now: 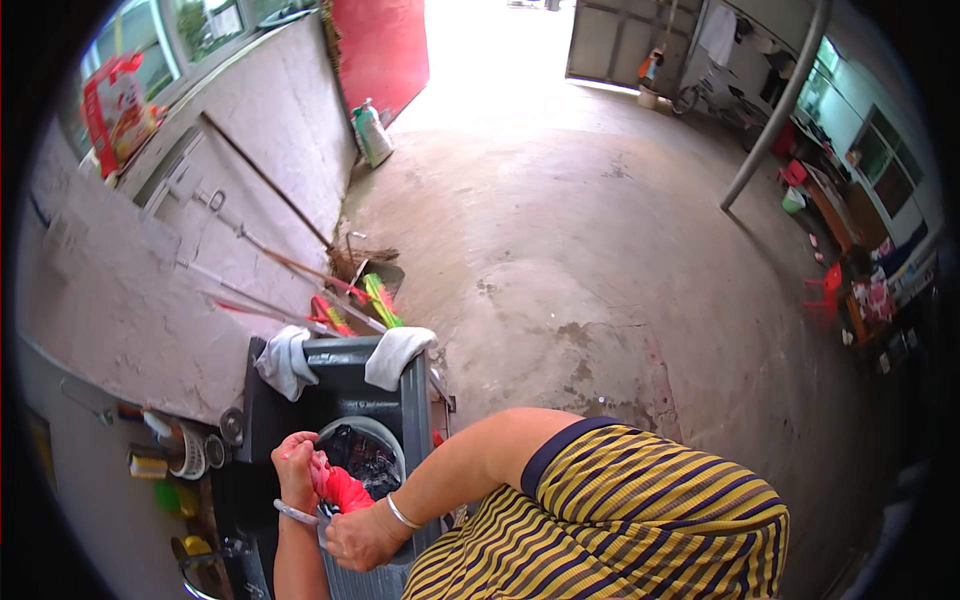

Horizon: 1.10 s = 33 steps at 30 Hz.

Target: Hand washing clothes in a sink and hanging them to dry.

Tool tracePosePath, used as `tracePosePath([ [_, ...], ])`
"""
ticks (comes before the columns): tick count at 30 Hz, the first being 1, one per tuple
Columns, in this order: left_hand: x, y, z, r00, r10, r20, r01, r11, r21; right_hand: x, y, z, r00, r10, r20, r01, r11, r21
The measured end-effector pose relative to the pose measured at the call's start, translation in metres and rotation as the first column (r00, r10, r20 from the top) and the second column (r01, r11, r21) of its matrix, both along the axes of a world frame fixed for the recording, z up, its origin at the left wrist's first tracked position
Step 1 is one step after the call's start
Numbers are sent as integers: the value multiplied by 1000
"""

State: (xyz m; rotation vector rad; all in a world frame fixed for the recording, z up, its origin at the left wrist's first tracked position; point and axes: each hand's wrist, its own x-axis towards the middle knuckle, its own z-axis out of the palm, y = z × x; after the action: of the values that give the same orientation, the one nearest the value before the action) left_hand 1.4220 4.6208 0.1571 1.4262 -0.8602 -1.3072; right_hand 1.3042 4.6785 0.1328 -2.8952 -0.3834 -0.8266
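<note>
A dark grey top-loading washing machine (340, 385) stands against the wall, its round drum (365, 455) holding dark cloth. Over the drum's near rim I hold a red cloth (345, 490) between both hands. My left hand (297, 468) is closed around its upper end. My right hand (362, 538) grips its lower end, a bangle on that wrist. Two white cloths (398, 352) hang over the machine's far edge.
Brooms and long-handled tools (330, 270) lean on the grey wall at left. A shelf with bottles and small items (175, 460) sits left of the machine. A wide concrete floor (600, 250) stretches ahead, with a pole (775, 110) and red stools (825, 285) at right.
</note>
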Motion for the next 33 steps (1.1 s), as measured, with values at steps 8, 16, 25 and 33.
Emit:
tracePosePath([
  [8, -130, -94, 5, 966, -233, 113, 239, 970, -41, -112, -67, 11, 942, -324, -85, 327, 945, 14],
  [16, -364, -192, 11, 828, -543, 139, 556, 828, -80, -290, -144, -10, 733, -670, 115, 667, 742, 70],
  [25, -604, -237, 14, 557, -785, 271, 828, 551, -105, -501, -207, -25, 243, -953, -183, 964, 215, 159],
  [33, -699, -292, 17, 576, -811, 104, 810, 548, -210, -590, -267, -32, 30, -983, -181, 997, 16, 78],
])
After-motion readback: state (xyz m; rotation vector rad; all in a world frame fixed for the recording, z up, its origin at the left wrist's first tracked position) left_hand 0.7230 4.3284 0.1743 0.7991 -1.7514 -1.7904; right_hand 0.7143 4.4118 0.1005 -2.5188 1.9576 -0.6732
